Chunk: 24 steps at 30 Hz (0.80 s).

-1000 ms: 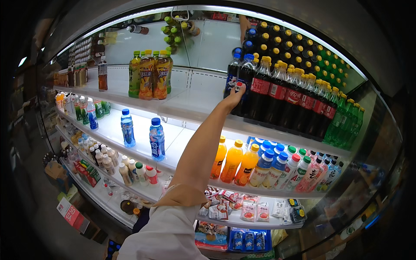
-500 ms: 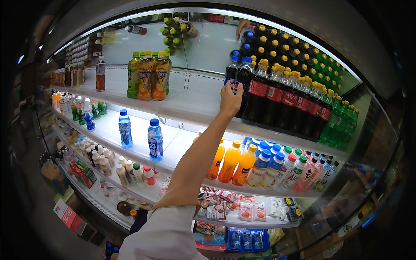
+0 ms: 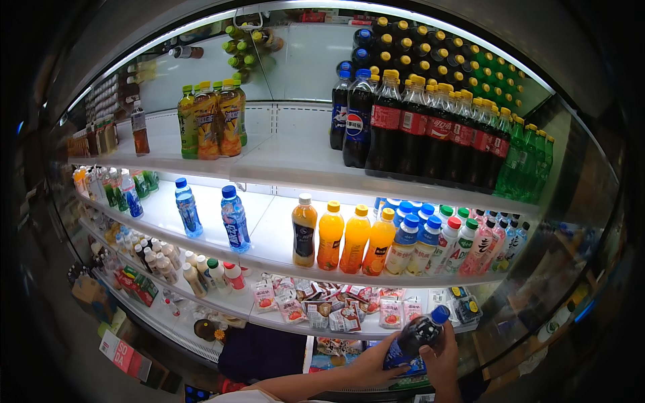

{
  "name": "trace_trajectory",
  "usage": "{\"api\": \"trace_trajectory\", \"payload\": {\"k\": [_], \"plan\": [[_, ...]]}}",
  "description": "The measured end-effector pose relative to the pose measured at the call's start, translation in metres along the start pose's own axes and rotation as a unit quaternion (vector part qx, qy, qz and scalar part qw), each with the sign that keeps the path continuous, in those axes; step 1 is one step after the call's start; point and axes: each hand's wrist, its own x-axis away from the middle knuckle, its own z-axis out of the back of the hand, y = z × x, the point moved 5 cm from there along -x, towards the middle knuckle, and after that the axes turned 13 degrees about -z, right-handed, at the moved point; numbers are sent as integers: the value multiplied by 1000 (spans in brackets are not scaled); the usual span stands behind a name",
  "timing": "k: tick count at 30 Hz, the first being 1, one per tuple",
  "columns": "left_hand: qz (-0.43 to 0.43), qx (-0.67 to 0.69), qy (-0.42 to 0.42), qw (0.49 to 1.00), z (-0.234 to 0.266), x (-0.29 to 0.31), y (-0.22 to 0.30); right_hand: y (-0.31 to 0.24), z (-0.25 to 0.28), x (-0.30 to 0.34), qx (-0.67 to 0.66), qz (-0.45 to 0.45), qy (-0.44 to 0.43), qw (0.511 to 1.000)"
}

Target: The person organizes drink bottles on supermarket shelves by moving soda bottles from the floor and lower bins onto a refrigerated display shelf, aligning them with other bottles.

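Observation:
Low at the front right, my left hand (image 3: 371, 365) and my right hand (image 3: 442, 354) are both closed around a dark cola bottle (image 3: 422, 332). It has a blue cap and a blue label, and leans with its cap toward the upper right. Part of its label lies behind my fingers. On the top shelf, two blue-capped cola bottles (image 3: 358, 124) stand upright at the left end of a row of red-labelled cola bottles (image 3: 410, 124) with yellow caps. Neither hand touches them.
Green soda bottles (image 3: 521, 161) stand right of the colas; iced tea bottles (image 3: 206, 124) stand further left. The shelf below holds orange juice bottles (image 3: 330, 235) and a blue drink bottle (image 3: 235, 218). Small snack packets (image 3: 346, 316) lie lower, beside my hands. A cardboard box (image 3: 94, 295) sits lower left.
The arm reaching to a blue-capped cola bottle on the top shelf has come down, leaving two such bottles standing there. Both hands now hold another cola bottle low at the front. The view has shifted.

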Motion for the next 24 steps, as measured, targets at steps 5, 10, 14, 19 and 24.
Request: {"api": "trace_trajectory", "payload": {"k": [5,10,14,19,24], "plan": [[-193,-41,240,950,135,-38,80,-18,6,-1,100,61,-33,993],[-336,-153,329,869,266,-139,174,86,58,20,24,-85,-5,996],[-305,-286,336,844,325,-209,191,142,81,35,41,-85,21,995],[-290,-269,329,857,340,-237,134,149,93,53,24,-105,55,993],[-277,-298,326,853,329,-244,126,150,117,67,-12,-140,103,985]]}}
